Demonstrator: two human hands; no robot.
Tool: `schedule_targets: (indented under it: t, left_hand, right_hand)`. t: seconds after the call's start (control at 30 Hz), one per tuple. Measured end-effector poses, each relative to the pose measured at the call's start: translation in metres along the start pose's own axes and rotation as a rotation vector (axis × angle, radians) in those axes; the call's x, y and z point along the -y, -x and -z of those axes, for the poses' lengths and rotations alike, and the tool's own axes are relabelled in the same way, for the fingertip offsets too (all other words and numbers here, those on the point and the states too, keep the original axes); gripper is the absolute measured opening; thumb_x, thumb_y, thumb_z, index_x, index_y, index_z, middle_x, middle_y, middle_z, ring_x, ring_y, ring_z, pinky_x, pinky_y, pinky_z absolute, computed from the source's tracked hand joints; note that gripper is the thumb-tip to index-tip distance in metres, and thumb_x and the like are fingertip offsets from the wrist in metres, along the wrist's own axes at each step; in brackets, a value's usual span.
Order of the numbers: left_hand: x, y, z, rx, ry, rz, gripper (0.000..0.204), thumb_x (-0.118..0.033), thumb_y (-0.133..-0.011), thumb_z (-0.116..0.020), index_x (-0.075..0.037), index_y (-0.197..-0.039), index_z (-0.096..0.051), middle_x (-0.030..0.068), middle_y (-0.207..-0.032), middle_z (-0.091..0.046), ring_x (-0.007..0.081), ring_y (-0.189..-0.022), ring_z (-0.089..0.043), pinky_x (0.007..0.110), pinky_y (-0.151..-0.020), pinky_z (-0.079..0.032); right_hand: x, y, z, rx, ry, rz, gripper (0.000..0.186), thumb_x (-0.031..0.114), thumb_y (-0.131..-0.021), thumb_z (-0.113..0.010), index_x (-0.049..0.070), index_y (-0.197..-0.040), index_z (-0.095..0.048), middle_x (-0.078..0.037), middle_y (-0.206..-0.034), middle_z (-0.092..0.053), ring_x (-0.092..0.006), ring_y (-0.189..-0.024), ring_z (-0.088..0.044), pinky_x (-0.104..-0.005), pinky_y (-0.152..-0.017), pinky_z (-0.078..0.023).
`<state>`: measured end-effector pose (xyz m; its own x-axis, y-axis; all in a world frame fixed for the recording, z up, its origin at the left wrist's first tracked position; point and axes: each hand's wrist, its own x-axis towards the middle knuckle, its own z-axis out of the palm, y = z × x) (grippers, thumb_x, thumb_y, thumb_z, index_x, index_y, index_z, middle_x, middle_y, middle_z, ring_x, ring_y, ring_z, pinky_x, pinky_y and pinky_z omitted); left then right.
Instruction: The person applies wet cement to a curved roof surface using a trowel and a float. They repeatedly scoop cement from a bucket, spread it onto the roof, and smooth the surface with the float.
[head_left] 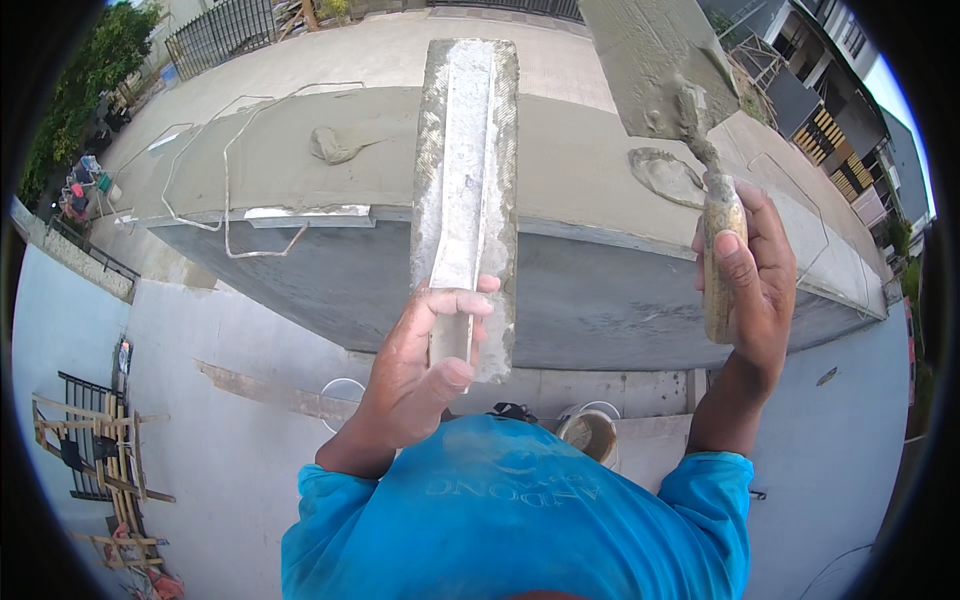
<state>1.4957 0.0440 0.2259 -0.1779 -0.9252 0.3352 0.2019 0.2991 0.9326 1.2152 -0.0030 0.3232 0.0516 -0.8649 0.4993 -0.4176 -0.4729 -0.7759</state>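
Observation:
My left hand (410,375) grips the handle of a long rectangular plastering float (466,170), its ridged, whitish back turned up toward me. On the right, my right hand (762,285) is closed round the worn wooden handle of a trowel (660,70). Grey wet mortar coats the trowel's broad blade, which runs out of the frame at the top. Both tools are held up over a wall ledge (390,120) with a smooth grey mortar top. One lump of mortar (342,147) sits on it left of the float, another (668,178) beside the trowel.
Bent metal rods (228,190) hang over the ledge's left edge, near a pale strip (308,216). Below stand a mortar-stained bucket (590,435) and a long plank (265,390). A wooden frame (118,455) leans at far left. A paved yard lies beyond the ledge.

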Motion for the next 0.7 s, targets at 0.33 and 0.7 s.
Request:
schedule_targets:
  t: [0.33,0.7]
  left_hand:
    - [0.031,-0.060,-0.117,0.352,0.127,-0.059,0.058,-0.057,-0.096,-0.052,-0.004,-0.120,-0.053,0.0192,-0.146,-0.039,0.0291,-0.131,-0.043,0.045,-0.107,-0.037]
    - [0.070,-0.070,-0.162,0.656,0.245,0.203,0.045,-0.049,-0.098,-0.050,-0.005,-0.104,-0.058,0.0194,-0.139,-0.050,0.0269,-0.125,-0.048,0.040,-0.101,-0.040]
  right_hand:
    - [-0.036,0.088,-0.041,-0.294,0.269,0.320,0.040,0.018,-0.095,-0.062,-0.005,-0.127,-0.054,-0.014,-0.108,-0.055,-0.0191,-0.086,-0.053,-0.0294,-0.071,-0.048]
    - [-0.078,0.123,-0.017,-0.457,-0.362,-0.203,0.042,0.010,-0.099,-0.049,-0.003,-0.136,-0.033,-0.024,-0.126,-0.057,-0.0211,-0.119,-0.055,-0.0358,-0.099,-0.042]
